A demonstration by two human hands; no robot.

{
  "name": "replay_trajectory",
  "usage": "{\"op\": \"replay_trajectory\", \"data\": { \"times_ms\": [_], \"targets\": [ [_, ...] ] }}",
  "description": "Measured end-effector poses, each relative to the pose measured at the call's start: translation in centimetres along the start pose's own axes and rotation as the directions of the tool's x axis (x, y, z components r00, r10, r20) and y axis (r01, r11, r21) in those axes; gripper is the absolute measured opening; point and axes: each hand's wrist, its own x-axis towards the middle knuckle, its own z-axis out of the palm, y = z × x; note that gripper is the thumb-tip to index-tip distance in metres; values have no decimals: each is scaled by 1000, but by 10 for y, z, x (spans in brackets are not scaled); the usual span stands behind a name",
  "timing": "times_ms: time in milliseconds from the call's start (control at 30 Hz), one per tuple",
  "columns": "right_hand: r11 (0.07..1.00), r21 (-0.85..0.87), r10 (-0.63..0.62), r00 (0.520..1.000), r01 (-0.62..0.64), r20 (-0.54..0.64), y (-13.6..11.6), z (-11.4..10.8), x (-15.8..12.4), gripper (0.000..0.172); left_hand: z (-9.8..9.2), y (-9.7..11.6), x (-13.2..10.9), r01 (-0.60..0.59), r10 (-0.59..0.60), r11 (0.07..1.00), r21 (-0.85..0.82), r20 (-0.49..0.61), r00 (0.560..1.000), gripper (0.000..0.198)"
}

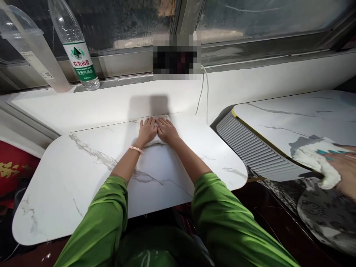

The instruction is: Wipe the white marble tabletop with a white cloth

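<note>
A folded white cloth (156, 139) lies on the white marble-patterned tabletop (91, 178), close to its back edge by the wall. My left hand (147, 131) rests flat on the cloth's left part, fingers stretched out and pointing away from me. Beside it, my right hand (167, 130) presses flat on the right part with its fingers extended too. The two hands touch or nearly touch at the fingertips and thumbs. Their palms and the cloth beneath them are hidden.
On the sill at the left stand a water bottle (80, 63) and a plastic cup with a straw (41, 59). A thin white cable (207, 92) hangs down the wall. At the right, another person's hand (343, 167) holds a white cloth (314, 155) on a second table (278, 115).
</note>
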Motion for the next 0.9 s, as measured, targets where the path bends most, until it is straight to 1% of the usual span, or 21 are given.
{"op": "replay_trajectory", "data": {
  "times_ms": [100,200,267,333,467,533,600,667,733,800,900],
  "targets": [
    [1000,12,-7,1000,7,3,-4,-1,-2,53,0,1,-9,20,-20,1000,15,-34,999,51],
    [998,10,-60,998,60,1,-13,-3,-26,53,-2,6,-38,29,-29,1000,11,-41,999,51],
    [995,2,-99,995,99,-15,-24,-4,-55,54,-5,11,-69,25,-25,1000,-2,-37,999,50],
    [991,-10,-132,990,131,-52,-39,-6,-91,55,-9,18,-107,5,-6,1000,-14,-32,999,51],
    [982,-30,-188,973,186,-134,-74,-11,-166,55,-15,28,-186,-84,84,996,-12,-22,996,53],
    [981,-32,-193,970,191,-149,-88,-16,-193,55,-15,28,-216,-144,143,990,-13,-22,989,54],
    [981,-26,-194,972,192,-133,-97,-22,-207,55,-15,25,-235,-205,205,978,-25,-21,979,55],
    [979,-14,-203,976,202,-85,-100,-28,-209,54,-14,20,-242,-245,245,969,-43,-14,969,57],
    [976,-6,-217,976,217,-22,-100,-30,-200,54,-14,14,-238,-255,255,966,-52,-6,967,57],
    [976,-4,-218,976,218,20,-98,-29,-183,55,-15,6,-224,-238,238,970,-47,0,971,57],
    [983,-3,-184,983,184,17,-96,-18,-144,55,-19,-10,-190,-190,191,982,-15,22,981,57]
  ]
}}
